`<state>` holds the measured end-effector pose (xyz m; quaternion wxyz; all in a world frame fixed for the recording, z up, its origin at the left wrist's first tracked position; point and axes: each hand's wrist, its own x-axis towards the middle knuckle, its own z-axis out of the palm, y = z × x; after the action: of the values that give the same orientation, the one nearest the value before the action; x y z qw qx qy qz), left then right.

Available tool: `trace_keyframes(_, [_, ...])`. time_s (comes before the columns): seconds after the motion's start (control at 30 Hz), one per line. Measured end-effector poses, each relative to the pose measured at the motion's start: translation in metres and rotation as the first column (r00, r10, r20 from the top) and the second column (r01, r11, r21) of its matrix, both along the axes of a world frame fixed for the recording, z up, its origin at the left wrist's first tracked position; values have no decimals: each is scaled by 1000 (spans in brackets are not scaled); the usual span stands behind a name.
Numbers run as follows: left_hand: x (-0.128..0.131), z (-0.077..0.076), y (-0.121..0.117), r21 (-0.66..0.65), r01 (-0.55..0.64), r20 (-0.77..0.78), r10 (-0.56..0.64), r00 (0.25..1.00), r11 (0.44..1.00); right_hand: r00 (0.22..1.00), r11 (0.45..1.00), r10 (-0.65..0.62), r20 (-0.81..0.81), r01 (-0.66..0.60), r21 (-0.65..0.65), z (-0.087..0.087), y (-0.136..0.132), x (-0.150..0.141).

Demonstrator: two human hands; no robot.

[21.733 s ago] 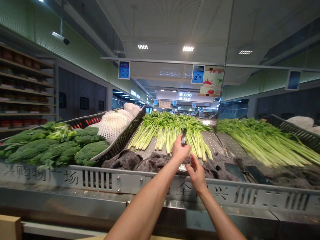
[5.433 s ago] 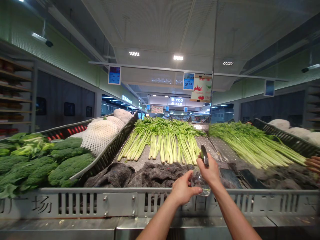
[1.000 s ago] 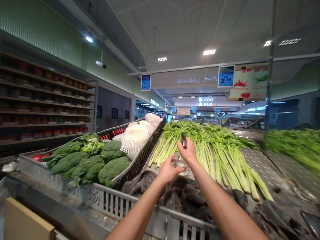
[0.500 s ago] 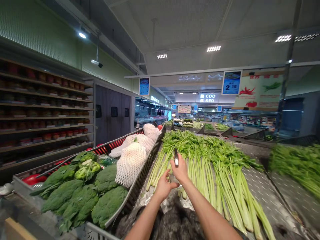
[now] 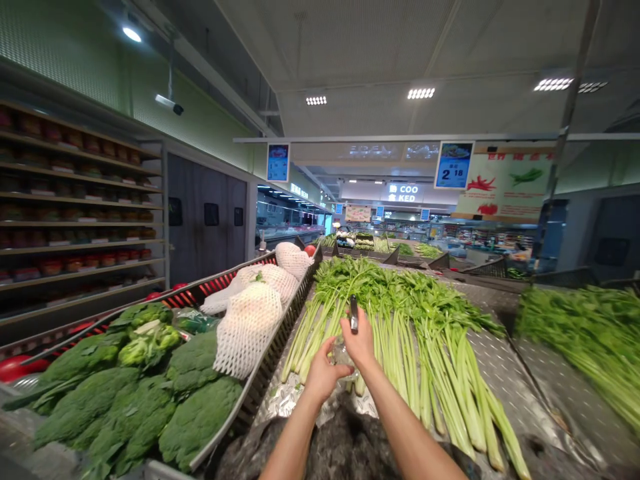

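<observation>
My right hand point(image 5: 359, 340) is closed around a small black tool with a silvery end point(image 5: 354, 315), which sticks up above the fingers. Its exact kind is not clear. Close beside it on the left, my left hand point(image 5: 323, 370) is curved, thumb and fingers apart. Something clear and shiny point(image 5: 341, 351) shows between the two hands, too indistinct to name. Both hands hover over the near ends of a wide row of celery point(image 5: 400, 340), leaves pointing away from me. The stalks lie on a metal tread-plate display surface point(image 5: 520, 373).
A black crate point(image 5: 267, 343) on the left holds broccoli point(image 5: 200, 407) and pale vegetables in white foam nets point(image 5: 250, 327). A mirror panel point(image 5: 560, 373) edges the right side. Price signs point(image 5: 454, 165) hang overhead. Shelves of jars point(image 5: 75, 213) stand at far left.
The view has turned slightly right, so the crate and shelves sit further left. Both hands keep nearly the same pose, and the black tool remains in my right hand.
</observation>
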<state>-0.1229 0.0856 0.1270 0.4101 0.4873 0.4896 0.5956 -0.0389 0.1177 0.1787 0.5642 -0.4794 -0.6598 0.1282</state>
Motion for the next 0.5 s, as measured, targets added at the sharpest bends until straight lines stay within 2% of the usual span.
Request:
trace_keyframes(0.3, [5, 13, 7, -35, 51, 2, -51, 999, 998, 998, 998, -46, -39, 45, -36, 8, 12, 4])
trace_keyframes(0.4, [-1, 11, 10, -19, 57, 41, -56, 998, 998, 998, 998, -47, -37, 46, -31, 10, 14, -2])
trace_keyframes(0.5, [-10, 5, 17, 22, 46, 69, -48, 996, 999, 1000, 999, 11, 2, -11, -46, 10, 15, -9])
